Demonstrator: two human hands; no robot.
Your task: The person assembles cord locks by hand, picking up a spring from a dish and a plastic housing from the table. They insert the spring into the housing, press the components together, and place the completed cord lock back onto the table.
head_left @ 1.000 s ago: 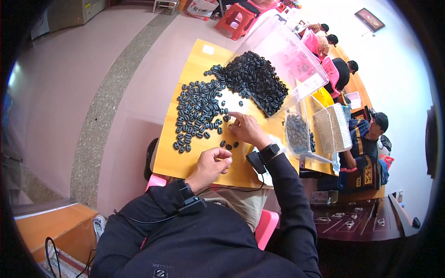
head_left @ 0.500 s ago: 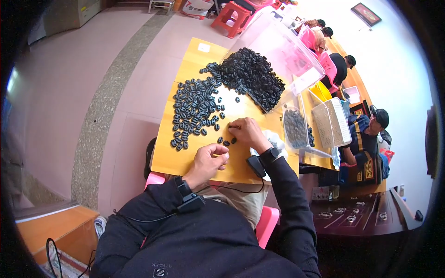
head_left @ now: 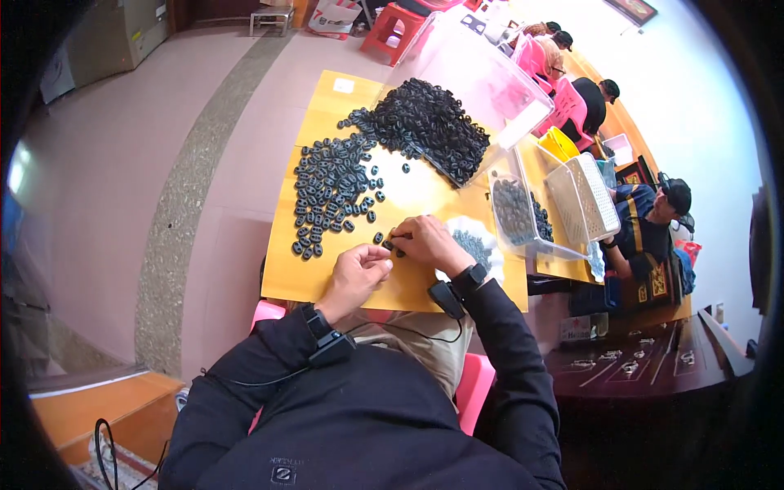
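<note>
Small black oval pieces with two holes (head_left: 331, 184) lie spread over the left side of the yellow wooden table. My right hand (head_left: 426, 243) reaches down to the tabletop, thumb and fingers pinched on one black two-holed piece (head_left: 388, 244). A loose piece (head_left: 378, 238) lies just left of those fingertips. Close by on the left, my left hand (head_left: 357, 278) is raised near the table's front edge with thumb and fingers pressed together. Whatever it may hold is hidden. Beside my right wrist is a white bag or dish with small grey parts (head_left: 472, 245).
A clear bin tipped on its side (head_left: 523, 94) spills a large heap of black parts (head_left: 433, 126). Right of it stand a clear box with dark pieces (head_left: 513, 208) and a white perforated basket (head_left: 581, 196). A person (head_left: 645, 233) sits at the right, others farther back.
My right hand has shifted slightly down and left, onto the loose pieces by my left hand. The white bag or dish of grey parts shows more fully. The view has moved slightly.
</note>
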